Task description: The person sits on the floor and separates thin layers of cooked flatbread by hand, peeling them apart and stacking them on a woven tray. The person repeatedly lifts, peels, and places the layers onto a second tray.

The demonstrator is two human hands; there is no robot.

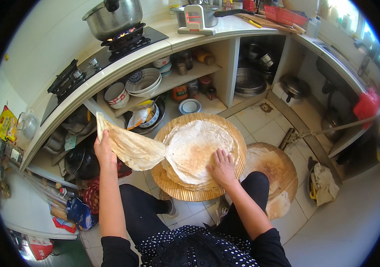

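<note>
A stack of thin round flatbreads (196, 147) lies on a round slatted mat (163, 190) in front of me. My left hand (105, 152) grips the edge of a folded flatbread (136, 147), lifted off to the left of the stack. Its right tip meets the stack's left edge; whether the two are joined I cannot tell. My right hand (222, 168) rests flat on the stack's right side, fingers slightly spread, holding nothing. To the lower right, on a second round mat (291, 170) near the floor, more flatbread (263, 167) lies, one piece over the mat's edge.
A steel pot (114, 20) sits over a lit gas burner (123, 35). Open shelves below the counter hold bowls (143, 81), jars (180, 91) and pans (250, 81). A mop (290, 137) lies at the right, near a cloth (323, 183). My knees flank the mat.
</note>
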